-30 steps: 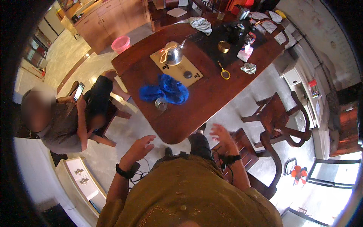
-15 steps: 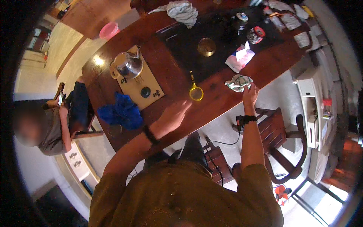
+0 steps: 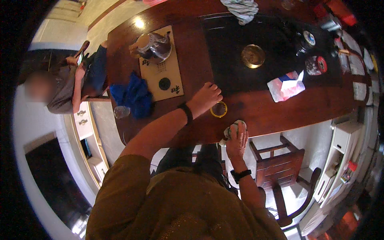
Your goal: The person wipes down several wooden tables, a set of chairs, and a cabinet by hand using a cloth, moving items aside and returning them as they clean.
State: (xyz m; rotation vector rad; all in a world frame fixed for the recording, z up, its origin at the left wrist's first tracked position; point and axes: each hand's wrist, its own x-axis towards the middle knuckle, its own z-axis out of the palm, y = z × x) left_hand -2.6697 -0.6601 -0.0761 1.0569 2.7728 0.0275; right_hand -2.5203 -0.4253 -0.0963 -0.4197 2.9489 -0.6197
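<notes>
1. Cloth (image 3: 227, 132), pale and checked, has been drawn along the near edge of the wooden table (image 3: 196, 134), away from the tissue pack (image 3: 284, 86). It now lies just beside the magnifying glass (image 3: 219, 109).
2. Right hand (image 3: 237, 140): the cloth is held beneath the fingers, which are curved over it and kept close together.
3. Left hand (image 3: 205, 99): the fingers are curled nearly closed above the handle end of the magnifying glass. The handle is hidden; whether it is gripped cannot be told.
4. Handling is judged to be centred on the cloth and the magnifying glass, one hand being placed at each.
5. Compared with the earlier frame, the handle has been covered by the left hand, which was previously positioned short of it. The yellow rim remains exposed.
6. The kettle (image 3: 157, 48) is still seated on the brown mat (image 3: 174, 60), with the blue towel (image 3: 136, 96) alongside.
</notes>
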